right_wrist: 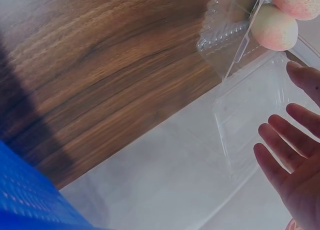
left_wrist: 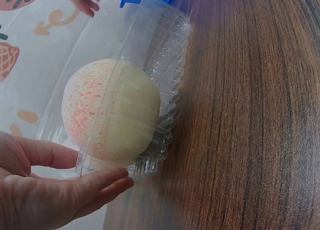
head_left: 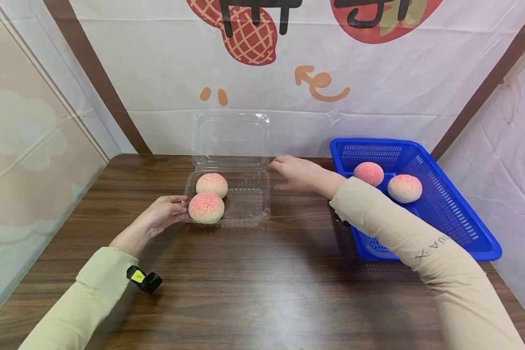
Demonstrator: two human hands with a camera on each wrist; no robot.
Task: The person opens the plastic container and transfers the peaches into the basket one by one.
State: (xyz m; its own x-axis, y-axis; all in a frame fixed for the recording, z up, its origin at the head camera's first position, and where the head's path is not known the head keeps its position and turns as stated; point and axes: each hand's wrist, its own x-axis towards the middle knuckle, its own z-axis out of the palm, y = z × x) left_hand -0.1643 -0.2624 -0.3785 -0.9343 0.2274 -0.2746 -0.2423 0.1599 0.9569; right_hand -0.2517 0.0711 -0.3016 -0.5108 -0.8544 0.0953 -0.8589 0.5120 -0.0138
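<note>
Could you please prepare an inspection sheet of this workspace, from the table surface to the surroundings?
Surface: brown wood-grain table, foreground glare visible.
Job's things: clear container, lid raised, with a rear bun and a front bun on its left; blue basket with a left bun and a right bun.
Clutter: nothing seen.
Grips: left grip pinches the container's left edge; right grip holds nothing, fingers spread, by the container's right side.
Cables: nothing seen.
Surroundings: printed backdrop behind the table.
</note>
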